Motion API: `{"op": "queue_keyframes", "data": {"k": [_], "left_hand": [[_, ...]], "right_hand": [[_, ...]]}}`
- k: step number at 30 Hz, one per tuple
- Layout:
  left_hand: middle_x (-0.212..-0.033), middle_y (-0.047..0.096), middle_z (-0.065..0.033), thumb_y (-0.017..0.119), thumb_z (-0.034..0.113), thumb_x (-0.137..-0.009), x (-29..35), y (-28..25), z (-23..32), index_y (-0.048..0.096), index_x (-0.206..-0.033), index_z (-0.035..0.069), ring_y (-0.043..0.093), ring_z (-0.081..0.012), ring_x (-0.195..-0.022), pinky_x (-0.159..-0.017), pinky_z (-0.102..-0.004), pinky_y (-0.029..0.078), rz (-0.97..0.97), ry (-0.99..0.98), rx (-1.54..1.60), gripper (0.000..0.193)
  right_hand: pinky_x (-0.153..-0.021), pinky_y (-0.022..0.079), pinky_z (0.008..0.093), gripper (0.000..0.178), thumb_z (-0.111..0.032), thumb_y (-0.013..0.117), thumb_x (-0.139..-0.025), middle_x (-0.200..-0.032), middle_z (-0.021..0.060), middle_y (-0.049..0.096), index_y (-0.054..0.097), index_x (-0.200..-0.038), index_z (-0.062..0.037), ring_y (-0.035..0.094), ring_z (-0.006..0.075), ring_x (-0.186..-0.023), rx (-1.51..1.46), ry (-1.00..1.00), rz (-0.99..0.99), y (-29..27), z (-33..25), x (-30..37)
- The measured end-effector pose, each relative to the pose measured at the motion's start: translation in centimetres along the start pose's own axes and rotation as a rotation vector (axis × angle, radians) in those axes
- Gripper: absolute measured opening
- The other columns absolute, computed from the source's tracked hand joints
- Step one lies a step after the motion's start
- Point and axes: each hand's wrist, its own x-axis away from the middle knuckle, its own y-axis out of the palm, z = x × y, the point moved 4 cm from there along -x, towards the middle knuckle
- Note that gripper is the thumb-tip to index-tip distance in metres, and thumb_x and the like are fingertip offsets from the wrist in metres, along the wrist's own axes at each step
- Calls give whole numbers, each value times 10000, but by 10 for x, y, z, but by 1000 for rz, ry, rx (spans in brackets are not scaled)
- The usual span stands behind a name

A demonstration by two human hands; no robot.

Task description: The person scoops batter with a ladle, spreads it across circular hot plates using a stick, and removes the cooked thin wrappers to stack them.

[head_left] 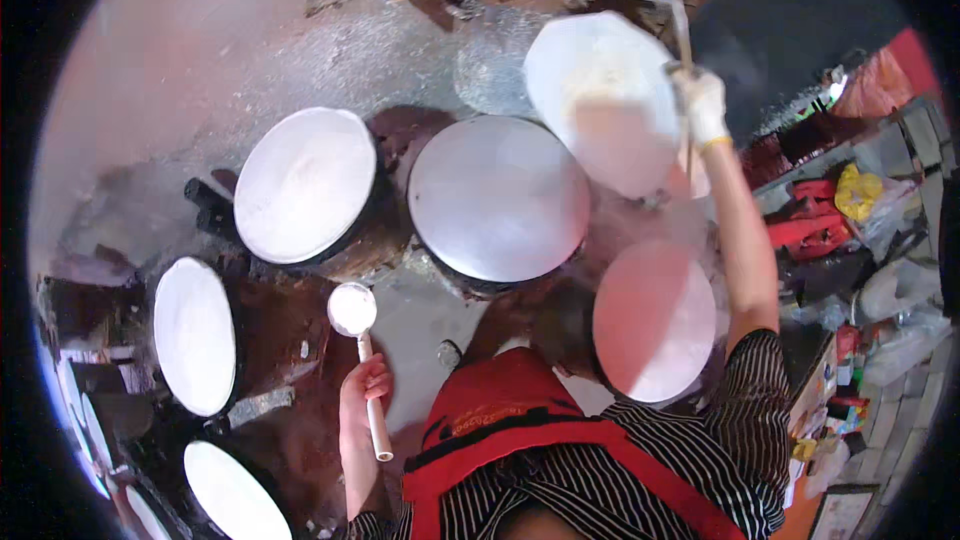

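My left hand is wrapped round the pale handle of a ladle. Its round bowl is coated white and sits between the griddles. Up at the right, my right hand, in a white glove, grips a long thin wooden stick. Beside that hand is a large, thin white round sheet, like a crepe, blurred by motion; whether it hangs from the stick I cannot tell. Below and left of it lies a round griddle with a bare grey surface. Steam drifts near the sheet.
White rounds cover other griddles: one left of centre, one farther left, one at lower left. Nearest my right arm is another griddle, partly reddish in the light. Bags and a yellow bundle lie at the right.
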Motion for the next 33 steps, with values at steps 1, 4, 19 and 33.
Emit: {"op": "queue_keyframes", "data": {"k": [1, 4, 19, 33], "left_hand": [[-635, 361, -5, 433, 32, -900, -3, 7, -9, 378, -797, 57, 334, -61, -484, -324, -161, 270, -87, -102, 114, 119], [-644, 367, -9, 405, 50, -923, -3, 27, -35, 411, -822, 39, 333, -64, -492, -348, -167, 286, -107, -181, 202, 102], [-860, 566, -33, 463, 38, -909, 129, 17, -207, 469, -1228, -8, 507, -72, -629, -524, -168, 400, 550, 649, -1000, 322], [-615, 396, -26, 376, 85, -920, 230, -135, -339, 385, -1054, -107, 352, -77, -423, -383, -206, 351, -290, 508, 937, 234]], "right_hand": [[-384, 338, 249, 176, -200, 634, -808, -556, -25, 500, 676, -882, -46, 425, 75, -422, -113, 64, 79, -41, 18, -24], [-351, 310, 260, 154, -176, 630, -812, -524, -19, 462, 596, -730, -51, 389, 95, -387, -502, 176, 282, -132, 89, -68], [-357, 365, 301, 141, -153, 558, -827, -644, 88, 582, 549, -798, -16, 490, 175, -432, -654, 592, 573, -40, 502, -10], [-323, 344, 223, 213, -58, 491, -856, -617, -26, 500, 552, -1050, -121, 420, 93, -382, -845, 603, -978, 103, 180, 366]]}}
